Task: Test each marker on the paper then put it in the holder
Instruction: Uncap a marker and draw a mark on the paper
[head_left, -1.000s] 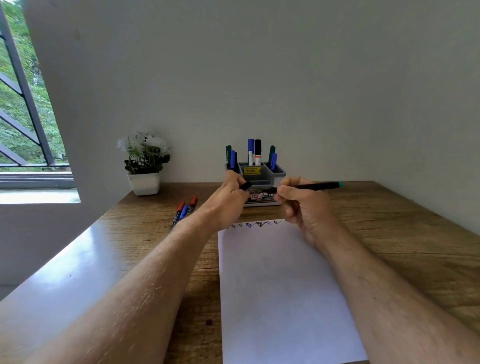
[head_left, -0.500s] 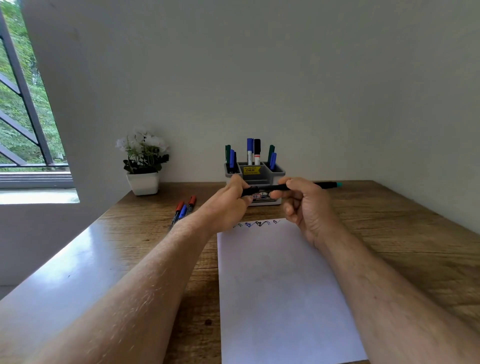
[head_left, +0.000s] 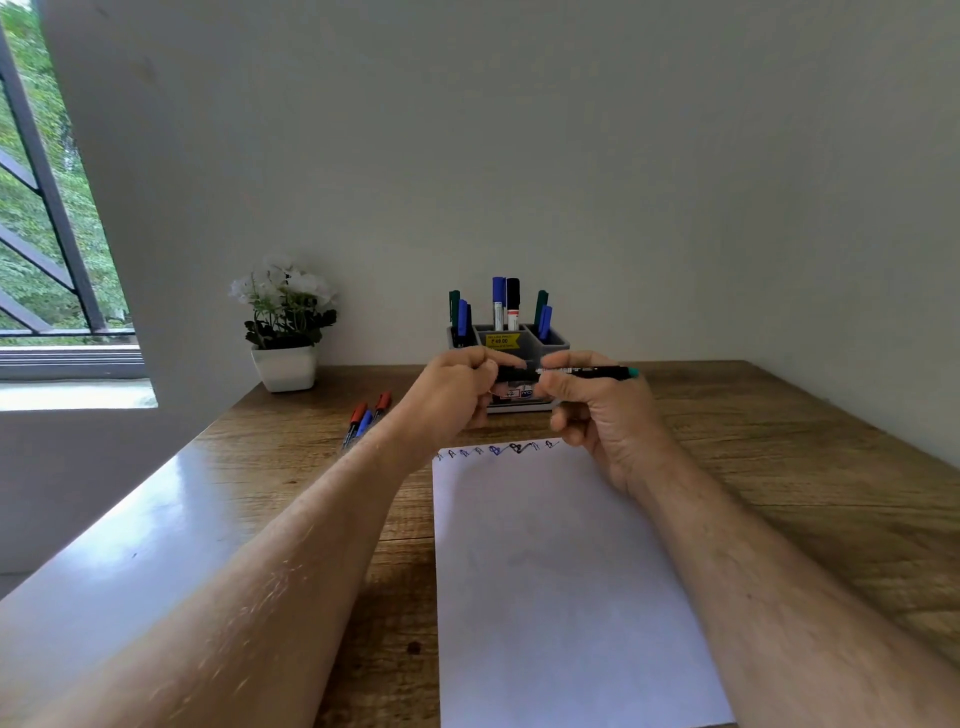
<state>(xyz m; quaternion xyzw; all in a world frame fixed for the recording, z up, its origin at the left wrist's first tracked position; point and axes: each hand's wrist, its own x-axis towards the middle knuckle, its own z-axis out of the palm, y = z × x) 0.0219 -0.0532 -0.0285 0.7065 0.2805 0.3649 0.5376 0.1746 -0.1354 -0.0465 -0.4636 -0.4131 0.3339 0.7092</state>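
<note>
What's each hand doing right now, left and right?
Left hand: pinching the black cap end of the slim black marker with a teal end.
Right hand: gripping the same marker's barrel.

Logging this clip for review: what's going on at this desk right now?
A person holds a black marker level in both hands above the paper, left hand at the cap end, right hand round the barrel. Scribbles line the paper's top edge. The holder already carries several markers; three markers still lie on the table.

Both hands, left (head_left: 451, 396) and right (head_left: 597, 410), grip a black marker (head_left: 582, 371) above the paper (head_left: 561, 582).
</note>
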